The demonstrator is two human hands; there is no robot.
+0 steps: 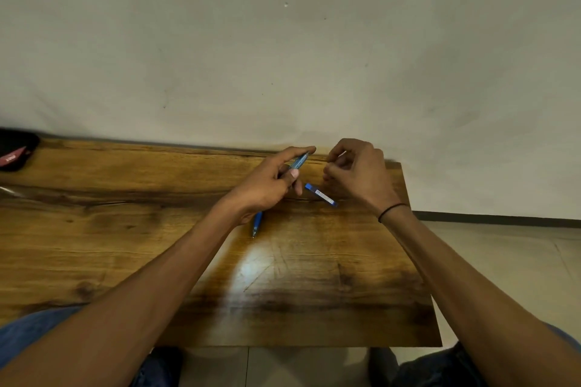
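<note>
My left hand (270, 182) grips a translucent blue pen barrel (299, 161) that points up and to the right, above the wooden table (125, 229). My right hand (355, 173) hovers just to its right with fingers curled, pinching a thin pale piece (342, 154), too small to tell what it is. Between and below the hands a small blue box with a white label (321, 195) lies on the table. A blue pen tip section (257, 224) lies on the table under my left wrist.
A black pouch with a red label (15, 151) sits at the table's far left edge. The table backs onto a pale wall (283, 41). Its right edge (418, 245) drops to a tiled floor. My knees are below the near edge.
</note>
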